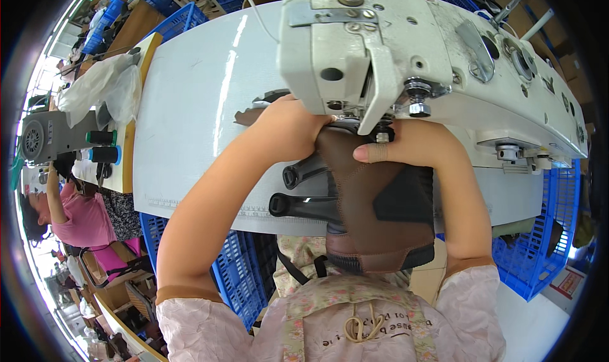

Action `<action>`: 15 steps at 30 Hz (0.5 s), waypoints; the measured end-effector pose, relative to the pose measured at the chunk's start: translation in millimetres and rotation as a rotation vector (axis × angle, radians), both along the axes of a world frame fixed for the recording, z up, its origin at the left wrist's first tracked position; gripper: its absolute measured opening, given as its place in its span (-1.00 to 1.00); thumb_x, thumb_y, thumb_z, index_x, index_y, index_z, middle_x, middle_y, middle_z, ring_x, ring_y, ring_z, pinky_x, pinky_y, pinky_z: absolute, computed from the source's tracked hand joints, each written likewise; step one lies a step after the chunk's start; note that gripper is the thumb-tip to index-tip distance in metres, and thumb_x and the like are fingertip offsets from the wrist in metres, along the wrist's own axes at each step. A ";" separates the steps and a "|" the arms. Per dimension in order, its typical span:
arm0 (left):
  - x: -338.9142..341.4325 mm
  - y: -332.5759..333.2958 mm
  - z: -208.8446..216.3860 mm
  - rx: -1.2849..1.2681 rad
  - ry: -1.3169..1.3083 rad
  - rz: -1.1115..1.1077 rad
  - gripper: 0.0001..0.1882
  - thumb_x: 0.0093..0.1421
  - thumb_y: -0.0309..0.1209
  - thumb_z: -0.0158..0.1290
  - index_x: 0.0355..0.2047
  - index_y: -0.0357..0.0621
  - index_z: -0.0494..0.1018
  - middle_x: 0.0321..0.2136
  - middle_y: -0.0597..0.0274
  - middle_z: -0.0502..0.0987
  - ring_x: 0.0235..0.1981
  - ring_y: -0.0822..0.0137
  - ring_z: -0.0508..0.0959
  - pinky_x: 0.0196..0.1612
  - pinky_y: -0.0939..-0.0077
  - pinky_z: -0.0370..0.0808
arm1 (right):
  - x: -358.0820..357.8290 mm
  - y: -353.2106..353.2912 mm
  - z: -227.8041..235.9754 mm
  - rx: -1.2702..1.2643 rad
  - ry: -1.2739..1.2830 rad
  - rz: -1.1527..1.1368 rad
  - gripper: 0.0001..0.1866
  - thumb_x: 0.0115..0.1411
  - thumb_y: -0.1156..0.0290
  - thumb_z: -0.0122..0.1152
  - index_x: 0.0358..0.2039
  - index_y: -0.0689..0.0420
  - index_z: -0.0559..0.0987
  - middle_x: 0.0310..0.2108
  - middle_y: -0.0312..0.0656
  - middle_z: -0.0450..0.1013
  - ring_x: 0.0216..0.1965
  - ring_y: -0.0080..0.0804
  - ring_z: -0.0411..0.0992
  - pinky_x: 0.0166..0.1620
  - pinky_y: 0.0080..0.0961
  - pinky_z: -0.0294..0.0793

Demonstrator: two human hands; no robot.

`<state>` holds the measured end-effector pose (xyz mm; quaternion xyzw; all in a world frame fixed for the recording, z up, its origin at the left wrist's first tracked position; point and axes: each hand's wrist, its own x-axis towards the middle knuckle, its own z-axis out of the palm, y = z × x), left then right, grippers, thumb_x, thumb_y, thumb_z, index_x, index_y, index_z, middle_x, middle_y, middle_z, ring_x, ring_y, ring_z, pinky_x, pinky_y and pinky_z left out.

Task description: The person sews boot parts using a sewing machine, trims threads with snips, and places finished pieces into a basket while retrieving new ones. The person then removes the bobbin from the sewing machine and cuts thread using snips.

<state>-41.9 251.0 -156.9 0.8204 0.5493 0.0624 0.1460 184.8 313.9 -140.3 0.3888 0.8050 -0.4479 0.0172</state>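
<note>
A brown and black stitched leather piece (361, 200) lies under the head of a white sewing machine (330, 38) and hangs over the table's near edge toward my lap. Two black straps (307, 205) with loop ends stick out from its left side. My left hand (287, 129) is closed on the far left edge of the piece, close to the presser foot. On the other side, my right hand (409, 143) grips the piece, its taped thumb on top. The right fingers are mostly hidden behind the machine head and the leather, and the needle cannot be made out.
The pale work table (184, 108) carries a ruler strip along its near edge. Blue plastic crates stand below it, one at the right (533, 254). At the left are thread spools (104, 154), a plastic bag (104, 89) and a seated person in a pink top (89, 216).
</note>
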 end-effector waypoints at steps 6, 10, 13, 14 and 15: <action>-4.4 2.9 -9.0 0.036 -0.013 -0.067 -0.72 -0.08 -0.56 0.06 -0.28 -0.14 0.52 -0.31 0.07 0.56 -0.15 0.09 0.54 -0.04 0.28 0.45 | 0.2 0.7 -6.5 -0.015 0.027 0.017 -0.13 -0.17 -0.37 0.30 -0.03 0.09 0.54 -0.17 -0.13 0.54 -0.11 -0.27 0.48 -0.02 -0.42 0.40; -3.0 2.9 -8.3 0.022 0.041 -0.054 -0.70 -0.11 -0.57 0.05 -0.29 -0.12 0.53 -0.32 0.06 0.57 -0.20 0.07 0.56 -0.10 0.27 0.47 | 0.1 -1.6 5.7 -0.007 -0.006 0.013 -0.14 -0.15 -0.37 0.27 0.01 0.04 0.53 -0.10 -0.13 0.53 -0.05 -0.26 0.46 0.05 -0.42 0.37; -2.3 1.5 -10.4 0.023 0.023 -0.029 -0.70 -0.11 -0.56 0.04 -0.29 -0.11 0.54 -0.33 0.04 0.57 -0.23 0.04 0.57 -0.17 0.22 0.49 | 2.1 -0.4 -1.6 0.021 -0.024 0.023 -0.14 -0.16 -0.37 0.26 0.03 0.01 0.53 -0.07 -0.14 0.52 -0.02 -0.25 0.46 0.06 -0.43 0.36; -2.3 0.4 -10.1 0.000 0.006 0.009 -0.71 -0.10 -0.55 0.03 -0.30 -0.10 0.54 -0.34 0.03 0.58 -0.25 0.03 0.57 -0.20 0.19 0.50 | 2.0 -4.3 -0.4 0.084 0.065 0.021 -0.10 -0.19 -0.45 0.19 -0.07 0.10 0.58 -0.14 -0.06 0.54 -0.09 -0.20 0.49 0.01 -0.41 0.40; -2.0 -0.2 -7.4 0.014 0.008 -0.006 -0.71 -0.10 -0.55 0.03 -0.30 -0.10 0.54 -0.34 0.03 0.58 -0.25 0.03 0.57 -0.20 0.19 0.50 | -0.7 -6.8 7.4 0.099 0.066 0.007 -0.10 -0.19 -0.45 0.19 -0.07 0.10 0.58 -0.14 -0.06 0.54 -0.09 -0.20 0.49 0.01 -0.41 0.40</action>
